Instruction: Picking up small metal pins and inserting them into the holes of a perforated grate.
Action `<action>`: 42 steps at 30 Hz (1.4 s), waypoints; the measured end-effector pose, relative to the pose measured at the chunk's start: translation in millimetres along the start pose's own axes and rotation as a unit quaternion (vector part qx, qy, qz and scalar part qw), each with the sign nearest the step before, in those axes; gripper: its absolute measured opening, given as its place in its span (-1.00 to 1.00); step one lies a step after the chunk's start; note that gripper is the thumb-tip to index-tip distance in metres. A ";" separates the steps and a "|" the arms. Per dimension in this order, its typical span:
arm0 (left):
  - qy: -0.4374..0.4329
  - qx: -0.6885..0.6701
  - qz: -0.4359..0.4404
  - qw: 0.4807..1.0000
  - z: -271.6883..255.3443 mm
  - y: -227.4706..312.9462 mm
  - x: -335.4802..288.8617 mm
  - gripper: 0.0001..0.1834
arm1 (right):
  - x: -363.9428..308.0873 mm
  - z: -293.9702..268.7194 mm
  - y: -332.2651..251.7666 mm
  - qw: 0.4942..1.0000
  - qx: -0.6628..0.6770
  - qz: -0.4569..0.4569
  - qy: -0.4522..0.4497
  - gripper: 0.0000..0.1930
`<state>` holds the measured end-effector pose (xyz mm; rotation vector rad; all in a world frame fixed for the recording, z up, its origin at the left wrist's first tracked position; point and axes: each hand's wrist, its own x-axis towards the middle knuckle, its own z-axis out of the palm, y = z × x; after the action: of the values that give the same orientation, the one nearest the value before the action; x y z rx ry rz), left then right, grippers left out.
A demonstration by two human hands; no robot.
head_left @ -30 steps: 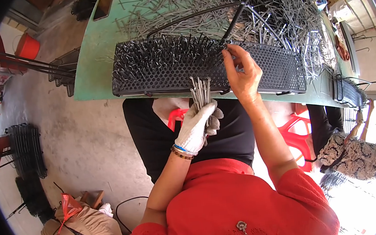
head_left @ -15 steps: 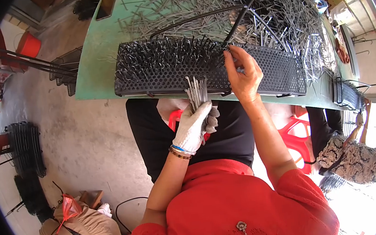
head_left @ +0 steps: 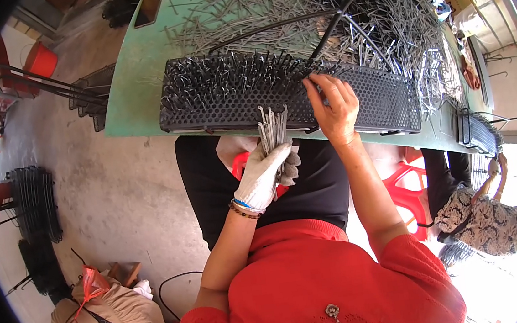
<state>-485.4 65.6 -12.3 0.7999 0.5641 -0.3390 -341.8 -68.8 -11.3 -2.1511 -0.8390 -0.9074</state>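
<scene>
In my gloved left hand [head_left: 264,175] is a bundle of thin grey metal rods [head_left: 273,127], gripped below the rack's near edge with their tips pointing up. My bare right hand [head_left: 336,108] is over the black perforated rack [head_left: 364,90], its thumb and forefinger bent close together at the holes. Whatever lies between those fingertips is too small or hidden to make out. Dark rods [head_left: 218,80] stand densely in the rack's left part, while bare holes show to the right of my hand. A black bar frame [head_left: 328,31] rises behind the rack.
Loose rods [head_left: 256,23] cover much of the green table [head_left: 129,99], piled thickest at the back right. A phone-like dark slab [head_left: 148,9] lies at the far left corner. Another person [head_left: 488,219] works at the right; someone else [head_left: 110,309] is at the lower left.
My right hand has come slightly down and left, its fingertips now lower against the rack. My left hand keeps its bundle, with only a slight shift.
</scene>
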 end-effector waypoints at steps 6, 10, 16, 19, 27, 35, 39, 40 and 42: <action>0.009 -0.007 0.008 1.000 -0.9 -1.9 0.4 -0.78 | 2.8 -3.5 -6.9 0.999 0.006 0.003 -0.044 -0.79; 0.000 -0.027 0.020 0.999 -4.8 -3.9 0.9 -0.77 | -0.6 -10.2 -16.8 0.989 0.110 0.089 -0.031 -0.80; -0.033 -0.020 0.054 0.998 -2.5 0.7 -7.5 -0.74 | -1.4 -19.6 -45.0 0.856 0.245 0.388 -0.236 -0.75; -0.022 -0.027 0.050 0.998 -6.5 0.0 -7.5 -0.74 | 0.5 -15.8 -44.4 0.763 0.369 0.482 -0.222 -0.78; 0.003 -0.033 0.076 0.997 -19.8 -2.8 -14.7 -0.72 | 8.6 -10.9 -42.3 0.719 0.406 0.505 -0.251 -0.82; 0.010 -0.009 0.086 0.996 -35.9 -8.3 -19.3 -0.76 | 26.6 4.4 -65.3 0.848 0.387 0.360 -0.031 -0.85; 0.045 -0.009 0.115 0.992 -19.9 -3.4 -18.4 -0.78 | 34.7 18.6 -64.4 0.961 0.205 0.182 -0.026 -0.86; 0.054 -0.050 0.097 0.993 -15.6 -2.0 -19.1 -0.79 | 34.5 22.6 -62.5 0.961 0.209 0.178 -0.032 -0.85; 0.064 -0.090 0.081 0.991 -15.6 -1.8 -17.9 -0.81 | 35.0 27.9 -57.6 0.975 0.178 0.131 -0.027 -0.86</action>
<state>-506.0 77.6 -11.5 0.6904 0.6352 -0.0870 -355.4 -3.6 18.3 -1.9186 -0.6642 -0.5215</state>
